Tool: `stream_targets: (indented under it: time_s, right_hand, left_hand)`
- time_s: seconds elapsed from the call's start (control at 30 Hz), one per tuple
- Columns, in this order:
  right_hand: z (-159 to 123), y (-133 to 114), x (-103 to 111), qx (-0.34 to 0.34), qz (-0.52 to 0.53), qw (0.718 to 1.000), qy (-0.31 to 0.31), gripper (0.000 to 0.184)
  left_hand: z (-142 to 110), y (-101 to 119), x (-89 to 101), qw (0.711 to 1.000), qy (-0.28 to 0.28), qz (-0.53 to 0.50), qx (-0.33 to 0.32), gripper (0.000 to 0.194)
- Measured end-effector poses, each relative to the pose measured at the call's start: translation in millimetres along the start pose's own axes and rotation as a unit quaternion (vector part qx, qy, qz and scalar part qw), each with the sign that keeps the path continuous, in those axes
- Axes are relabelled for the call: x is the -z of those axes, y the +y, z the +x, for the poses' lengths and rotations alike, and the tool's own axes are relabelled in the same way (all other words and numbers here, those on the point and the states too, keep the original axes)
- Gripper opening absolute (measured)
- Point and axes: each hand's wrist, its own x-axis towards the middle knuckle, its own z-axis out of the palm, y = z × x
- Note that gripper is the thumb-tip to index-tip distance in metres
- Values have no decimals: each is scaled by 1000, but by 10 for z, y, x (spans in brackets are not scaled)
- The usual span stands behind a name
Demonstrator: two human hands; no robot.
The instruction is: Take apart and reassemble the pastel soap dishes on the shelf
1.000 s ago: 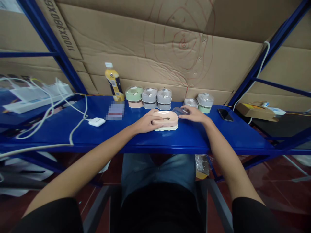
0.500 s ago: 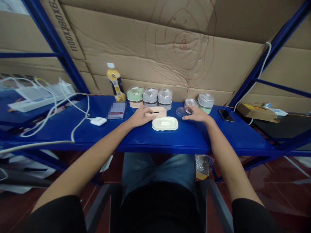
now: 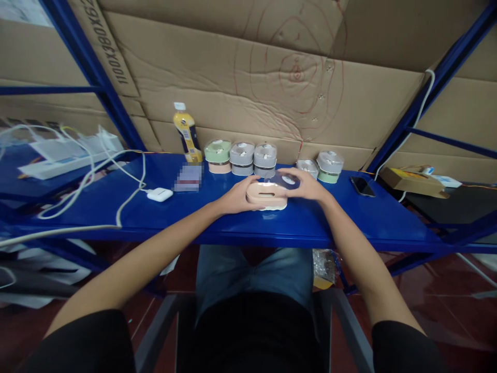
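Observation:
My left hand (image 3: pixel 237 198) is closed around the left end of a peach oval box shell (image 3: pixel 258 199) with a dark slot in its top. Under the shell lies the cream oval base (image 3: pixel 280 206), mostly covered; I cannot tell whether the two are joined. A clear plastic lid (image 3: pixel 288 179) with a white sticker is in my right hand (image 3: pixel 309 186), tilted just behind the shell's right side. The fingers of that hand reach close to the shell.
Finished-looking two-tier boxes in green and peach (image 3: pixel 218 153) and grey (image 3: pixel 242 155) line the back. A yellow bottle (image 3: pixel 187 132), white earbud case (image 3: pixel 159 195), cables (image 3: pixel 120 207) and pixelated item (image 3: pixel 189 177) are left. A phone (image 3: pixel 362 186) and carton (image 3: pixel 411 184) are right.
My left hand has brought the peach shell right and forward over the cream base. My right hand has carried the clear lid left, up to the shell.

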Motion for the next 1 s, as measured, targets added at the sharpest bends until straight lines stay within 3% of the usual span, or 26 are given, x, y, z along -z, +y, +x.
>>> stream_targets:
  time_s: [0.13,0.5,0.63,0.73,0.87,1.0]
  right_hand:
    - [102,-163,-202,48,-19,998,-46,83]
    - [115,-181,-421,52,-82,992,-74,89]
    - [42,-201,-324,16,-111,990,-86,94]
    - [-54,-252,-133,-38,-150,981,-120,108]
    - [-170,-358,89,-171,-239,947,-130,106]
    - [-148,-277,116,-257,-317,908,-98,98]
  left_hand:
    - [12,-31,-36,999,-1,-33,6,130]
    - [29,-72,-95,999,-23,-42,19,138]
    - [52,-171,-99,999,-13,-41,5,125]
    - [41,-239,-107,1000,13,-17,4,101]
    - [52,-212,-96,994,50,97,0,64]
    - [355,-48,-16,971,95,207,-70,57]
